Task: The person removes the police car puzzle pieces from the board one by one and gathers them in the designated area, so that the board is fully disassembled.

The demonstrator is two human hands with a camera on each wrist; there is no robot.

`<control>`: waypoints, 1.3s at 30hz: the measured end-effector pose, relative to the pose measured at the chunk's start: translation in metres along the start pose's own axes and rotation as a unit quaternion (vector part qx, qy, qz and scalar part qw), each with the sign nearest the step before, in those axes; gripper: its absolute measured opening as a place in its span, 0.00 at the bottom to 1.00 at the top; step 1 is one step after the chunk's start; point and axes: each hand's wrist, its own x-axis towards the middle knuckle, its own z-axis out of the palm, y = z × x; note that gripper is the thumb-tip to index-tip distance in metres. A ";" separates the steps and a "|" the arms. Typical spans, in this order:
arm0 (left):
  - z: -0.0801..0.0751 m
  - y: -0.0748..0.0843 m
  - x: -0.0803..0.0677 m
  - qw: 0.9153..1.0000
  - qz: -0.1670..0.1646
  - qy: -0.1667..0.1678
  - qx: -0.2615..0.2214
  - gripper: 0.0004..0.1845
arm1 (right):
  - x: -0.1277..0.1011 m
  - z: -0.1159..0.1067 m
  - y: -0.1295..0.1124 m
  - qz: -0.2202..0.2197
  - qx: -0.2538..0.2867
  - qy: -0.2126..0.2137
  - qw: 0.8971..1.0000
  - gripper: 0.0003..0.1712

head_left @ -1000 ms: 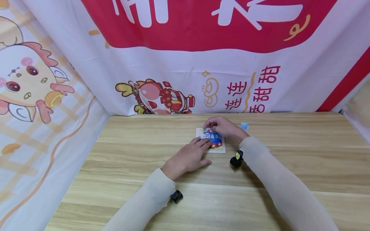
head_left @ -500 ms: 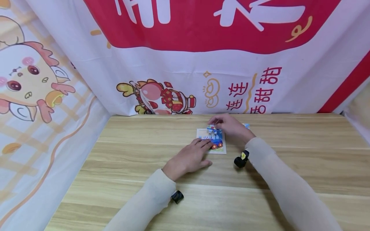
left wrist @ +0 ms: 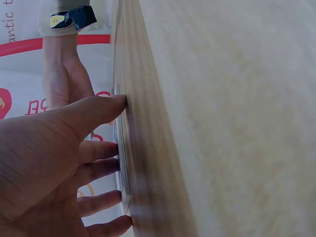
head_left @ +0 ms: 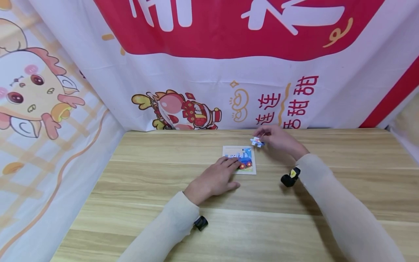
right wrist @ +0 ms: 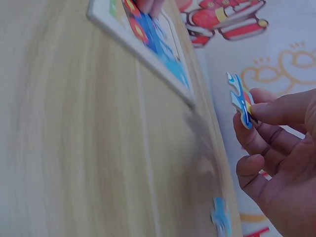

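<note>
A small jigsaw puzzle board (head_left: 252, 171) with a white frame and a blue car picture lies near the back of the table. My left hand (head_left: 214, 178) rests on its front-left part, fingers spread and fairly straight, covering some of the picture. Just beyond the board's back-right corner, my right hand (head_left: 278, 140) pinches a puzzle piece (right wrist: 242, 101) between thumb and fingers, held above the table. The piece shows blue, white, red and yellow. A second, loose blue puzzle piece (right wrist: 220, 217) lies on the table in the right wrist view; in the head view the right hand hides it.
The wooden table (head_left: 157, 163) ends at a printed cloth (head_left: 203, 72) hanging along the back. Another patterned cloth (head_left: 42, 145) hangs at the left. A black camera (head_left: 290, 177) is strapped to the right wrist, and another one (head_left: 201, 223) to the left.
My right hand has lifted the puzzle piece off the board's upper part and carried it to the right, past the board's edge. The left hand has stayed in place on the board.
</note>
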 end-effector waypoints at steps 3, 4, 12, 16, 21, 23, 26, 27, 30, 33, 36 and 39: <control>0.000 0.000 0.000 1.000 0.000 -0.001 -0.002 0.41 | -0.006 -0.011 0.006 0.020 -0.005 0.004 1.000 0.15; 0.000 0.000 0.000 1.000 -0.001 -0.002 -0.004 0.41 | -0.008 -0.014 0.008 0.024 -0.008 0.006 1.000 0.14; 0.000 0.001 -0.001 1.000 -0.006 -0.006 -0.012 0.41 | -0.020 -0.039 0.032 0.037 -0.008 0.013 0.999 0.15; 0.000 0.001 -0.001 1.000 -0.004 -0.001 -0.006 0.41 | -0.024 -0.049 0.042 0.044 -0.008 0.013 0.999 0.16; 0.001 0.002 -0.001 1.000 -0.004 0.000 -0.003 0.41 | -0.028 -0.059 0.056 0.050 -0.013 0.018 0.998 0.18; 0.001 0.002 -0.001 1.000 -0.005 -0.001 -0.004 0.41 | -0.029 -0.062 0.062 0.051 -0.019 0.019 0.998 0.18; 0.001 0.001 -0.001 1.000 -0.005 -0.001 -0.004 0.41 | -0.031 -0.066 0.070 0.058 -0.025 0.015 0.998 0.17; 0.001 0.001 -0.001 1.000 -0.005 -0.001 -0.005 0.41 | -0.032 -0.068 0.073 0.062 -0.027 0.015 0.998 0.17; 0.001 0.001 -0.001 1.000 -0.005 -0.002 -0.006 0.41 | -0.033 -0.071 0.079 0.072 -0.033 0.013 0.997 0.16; 0.001 0.001 0.000 1.000 -0.006 -0.002 -0.005 0.41 | -0.034 -0.073 0.082 0.077 -0.039 0.012 0.996 0.16; 0.001 0.001 0.000 1.000 -0.006 -0.001 -0.002 0.41 | -0.035 -0.075 0.083 0.083 -0.039 0.012 0.996 0.16; 0.001 0.001 0.000 1.000 -0.005 0.001 0.000 0.41 | -0.036 -0.075 0.083 0.087 -0.036 0.012 0.995 0.15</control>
